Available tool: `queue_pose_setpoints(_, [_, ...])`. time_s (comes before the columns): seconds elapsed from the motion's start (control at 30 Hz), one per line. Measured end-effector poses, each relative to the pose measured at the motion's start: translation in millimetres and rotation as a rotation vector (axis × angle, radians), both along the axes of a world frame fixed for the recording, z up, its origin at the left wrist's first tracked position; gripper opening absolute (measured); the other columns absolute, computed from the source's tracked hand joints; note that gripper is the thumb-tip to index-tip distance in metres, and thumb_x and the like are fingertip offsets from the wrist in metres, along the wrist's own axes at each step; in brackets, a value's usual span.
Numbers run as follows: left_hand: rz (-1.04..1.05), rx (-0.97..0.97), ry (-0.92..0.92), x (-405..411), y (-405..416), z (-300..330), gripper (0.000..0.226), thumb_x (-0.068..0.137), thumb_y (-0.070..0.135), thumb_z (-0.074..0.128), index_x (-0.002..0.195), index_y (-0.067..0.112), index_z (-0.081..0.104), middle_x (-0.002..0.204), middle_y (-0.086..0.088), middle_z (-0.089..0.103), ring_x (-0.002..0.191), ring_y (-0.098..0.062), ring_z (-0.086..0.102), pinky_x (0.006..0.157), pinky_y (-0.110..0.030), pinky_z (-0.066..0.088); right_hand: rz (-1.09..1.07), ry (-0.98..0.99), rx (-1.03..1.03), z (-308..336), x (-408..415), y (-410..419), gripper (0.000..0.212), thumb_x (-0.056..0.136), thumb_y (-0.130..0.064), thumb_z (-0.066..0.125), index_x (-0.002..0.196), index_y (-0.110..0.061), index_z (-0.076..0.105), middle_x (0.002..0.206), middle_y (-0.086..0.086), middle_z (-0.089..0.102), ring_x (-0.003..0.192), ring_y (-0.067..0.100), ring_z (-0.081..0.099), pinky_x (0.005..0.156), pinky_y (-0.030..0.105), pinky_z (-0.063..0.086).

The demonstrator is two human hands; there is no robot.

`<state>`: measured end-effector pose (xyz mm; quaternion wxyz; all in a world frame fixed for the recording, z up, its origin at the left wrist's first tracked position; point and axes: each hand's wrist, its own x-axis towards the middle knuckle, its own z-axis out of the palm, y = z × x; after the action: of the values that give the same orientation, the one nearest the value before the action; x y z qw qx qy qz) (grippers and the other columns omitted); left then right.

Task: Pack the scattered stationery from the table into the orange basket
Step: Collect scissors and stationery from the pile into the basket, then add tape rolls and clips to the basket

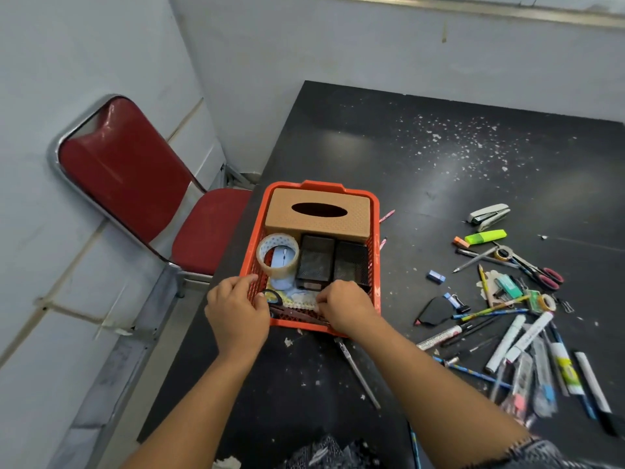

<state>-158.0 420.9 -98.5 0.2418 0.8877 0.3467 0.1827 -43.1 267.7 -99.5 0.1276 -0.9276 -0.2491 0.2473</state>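
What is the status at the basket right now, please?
Both hands at orange basket near edge: left hand on its corner, right hand pinching something inside. Pens, scissors, stapler unpacked. Nothing blocking.

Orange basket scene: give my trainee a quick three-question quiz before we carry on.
1. True or false: the stapler is already in the orange basket.
2. Which lies inside the roll of clear tape? A) light-blue mouse B) eraser C) binder clip
3. Fill in: the green highlighter lies on the ____.

Key: 1 false; 2 A; 3 table.
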Motion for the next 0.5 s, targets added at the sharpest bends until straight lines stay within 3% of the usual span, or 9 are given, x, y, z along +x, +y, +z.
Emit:
queue_pose_setpoints(0.13, [-0.170,0.008,-0.089,12.8,-22.5,5.4,0.035,0.080,0.011,0.070,0.115,0.017,0.067,0.106,0.001,0.060,0.104,-0.023,0.051,0.085,-0.041,0.043,-0.099,-0.091,0.219,14.7,-7.9,-21.2,0.021,0.092,-0.031,0.061,0.108,-0.026,0.074,0.105,-0.003,0.073,0.098,0.020,0.065,0.084,0.034,0.053])
queue_pose_setpoints(0.23, [-0.345,-0.089,-0.158,24.8,-43.3,10.6,0.036,0.084,0.010,0.068,0.119,0.015,0.064,0.108,0.003,0.059,0.100,-0.016,0.055,0.086,-0.034,0.048,-0.238,-0.170,0.363,22.8,-13.6,-45.5,0.023,0.091,-0.033,0.062,0.109,-0.025,0.073,0.106,-0.006,0.073,0.099,0.016,0.065,0.087,0.032,0.052])
queue_pose_setpoints(0.5, [-0.776,-0.153,-0.202,51.3,-118.5,19.4,0.033,0.086,0.012,0.065,0.119,0.018,0.064,0.101,0.008,0.059,0.084,-0.003,0.058,0.076,-0.024,0.051,-0.759,-0.321,0.456,22.7,-24.5,-151.7,0.014,0.090,-0.029,0.066,0.095,-0.020,0.075,0.086,-0.003,0.075,0.082,0.016,0.067,0.071,0.024,0.044])
